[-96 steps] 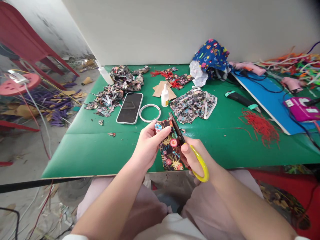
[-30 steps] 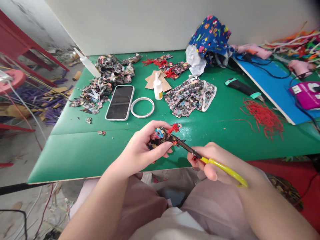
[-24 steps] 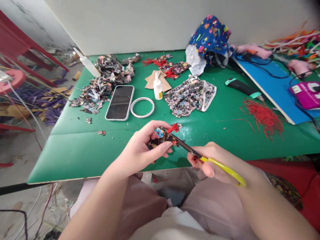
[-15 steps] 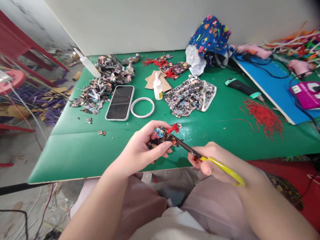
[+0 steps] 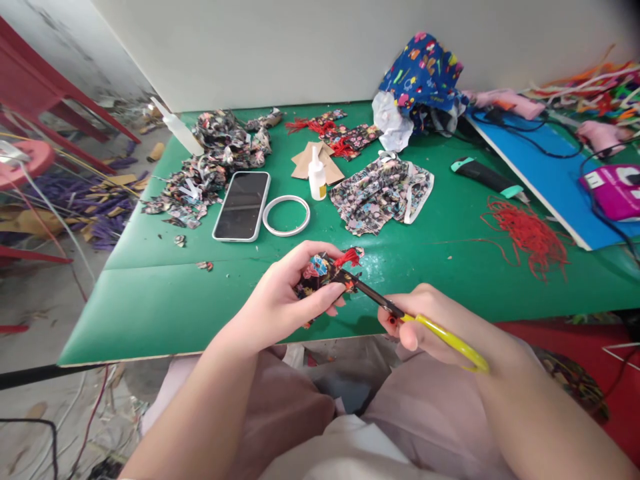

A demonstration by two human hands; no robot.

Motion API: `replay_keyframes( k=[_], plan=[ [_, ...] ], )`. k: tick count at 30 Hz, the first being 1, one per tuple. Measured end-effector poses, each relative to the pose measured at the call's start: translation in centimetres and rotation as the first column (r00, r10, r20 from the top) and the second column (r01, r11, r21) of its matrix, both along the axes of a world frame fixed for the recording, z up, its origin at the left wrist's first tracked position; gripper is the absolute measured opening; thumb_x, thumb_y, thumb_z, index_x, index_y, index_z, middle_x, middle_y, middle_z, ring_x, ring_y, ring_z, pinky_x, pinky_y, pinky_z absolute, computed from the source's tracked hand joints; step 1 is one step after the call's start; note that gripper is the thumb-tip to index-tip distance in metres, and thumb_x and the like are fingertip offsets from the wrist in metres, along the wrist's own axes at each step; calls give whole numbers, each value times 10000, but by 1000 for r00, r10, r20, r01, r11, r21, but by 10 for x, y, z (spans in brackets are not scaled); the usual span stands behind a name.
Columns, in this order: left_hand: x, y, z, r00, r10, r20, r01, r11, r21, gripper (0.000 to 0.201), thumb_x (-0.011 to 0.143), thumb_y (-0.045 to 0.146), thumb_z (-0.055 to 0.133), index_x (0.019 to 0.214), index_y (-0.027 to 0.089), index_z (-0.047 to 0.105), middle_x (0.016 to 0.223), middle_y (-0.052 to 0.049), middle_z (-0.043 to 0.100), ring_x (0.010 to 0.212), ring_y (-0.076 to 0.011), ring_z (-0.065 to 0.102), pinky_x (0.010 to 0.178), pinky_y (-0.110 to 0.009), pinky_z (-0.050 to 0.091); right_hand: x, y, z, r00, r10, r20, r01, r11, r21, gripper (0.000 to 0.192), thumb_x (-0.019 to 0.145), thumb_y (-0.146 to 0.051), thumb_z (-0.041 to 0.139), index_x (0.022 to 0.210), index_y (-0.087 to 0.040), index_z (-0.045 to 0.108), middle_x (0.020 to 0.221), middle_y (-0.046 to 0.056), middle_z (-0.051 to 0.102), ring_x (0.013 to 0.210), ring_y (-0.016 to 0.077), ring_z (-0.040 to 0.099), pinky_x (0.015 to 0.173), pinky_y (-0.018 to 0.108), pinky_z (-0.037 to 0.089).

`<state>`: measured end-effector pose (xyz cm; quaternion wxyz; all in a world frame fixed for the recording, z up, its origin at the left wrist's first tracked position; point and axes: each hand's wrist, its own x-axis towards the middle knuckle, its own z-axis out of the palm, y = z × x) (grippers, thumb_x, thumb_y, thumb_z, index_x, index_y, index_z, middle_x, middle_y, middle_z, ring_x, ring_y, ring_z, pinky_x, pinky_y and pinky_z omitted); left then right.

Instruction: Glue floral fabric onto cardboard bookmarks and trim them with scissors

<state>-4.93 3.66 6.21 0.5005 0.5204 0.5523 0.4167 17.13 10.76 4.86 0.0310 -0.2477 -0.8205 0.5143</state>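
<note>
One small floral fabric piece (image 5: 319,275) with a red tassel (image 5: 349,257), pinched in the curled left hand (image 5: 285,300) above the near edge of the green surface (image 5: 165,300). Just right, yellow-handled scissors (image 5: 400,312) gripped by the closed right hand (image 5: 437,323), blades touching the fabric. Beyond the left hand, phone (image 5: 242,205) and white ring (image 5: 286,215).

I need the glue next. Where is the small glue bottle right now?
The glue bottle stands upright mid-table in the head view, on brown card pieces, between the white ring to its left and the floral cloth to its right.
</note>
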Motion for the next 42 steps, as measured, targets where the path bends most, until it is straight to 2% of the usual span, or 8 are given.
replay_keyframes(
  k=[7,14,18,22,26,31,37,42],
  plan=[
    [0,0,0,999,7,51,-7,1000,-1,274,817,303,603,1062,233,503,676,26,649,571,-120,648,508,-185,546,0,1,3,999,-29,16,30,999,-39,703,712,-794,250,658,-150,527,548,-32,466,503,76,387,470,193,289],
    [-6,2,-4,991,130,21,-130,991,14,325,803,335,610,1085,208,510,805,-13,667,682,-156,660,601,-245,561,-1,7,15,983,-135,128,161,962,-222,680,610,-835,429,689,-164,513,539,-49,421,503,79,367,468,203,303],
    [-10,7,-8,959,207,-194,-198,978,64,271,831,385,557,1016,186,567,859,-30,668,763,-178,643,577,-229,515,4,15,2,962,-252,105,273,889,-367,802,460,-907,438,770,-172,511,481,-54,450,430,96,415,534,273,420],
    [-7,12,-11,843,218,-491,-124,968,217,268,898,359,438,929,168,623,849,-40,645,811,-173,604,732,-268,486,2,19,-10,940,-334,-77,259,840,-477,766,487,-869,493,821,-180,477,505,-22,549,487,139,528,655,331,485],
    [3,13,-14,728,209,-654,-33,962,271,311,901,242,387,1161,184,547,1125,-100,577,956,-205,576,809,-303,468,-17,12,-2,827,-518,-216,409,820,-400,459,721,-628,577,858,-203,469,499,-63,516,492,119,543,707,332,512],
    [11,10,-14,654,131,-745,33,979,201,485,855,355,461,1292,146,444,1000,-109,558,861,-232,579,750,-350,485,-48,5,4,765,-587,-264,493,799,-346,347,718,-442,679,858,-209,464,571,-76,515,507,93,559,569,245,519],
    [6,8,-8,807,-25,-589,176,964,200,382,863,372,468,1167,150,527,1053,-88,585,906,-198,565,794,-300,459,-59,15,-13,698,-560,-446,421,825,-377,269,768,-276,652,900,-241,420,902,-19,645,658,84,635,644,242,547],
    [1,4,-5,916,-130,-378,189,974,123,498,856,376,498,1306,178,419,968,-35,611,841,-168,545,762,-274,450,-60,14,-15,732,-489,-474,289,853,-435,286,749,-232,671,879,-250,417,900,-27,646,615,89,623,577,241,531]
  ],
)
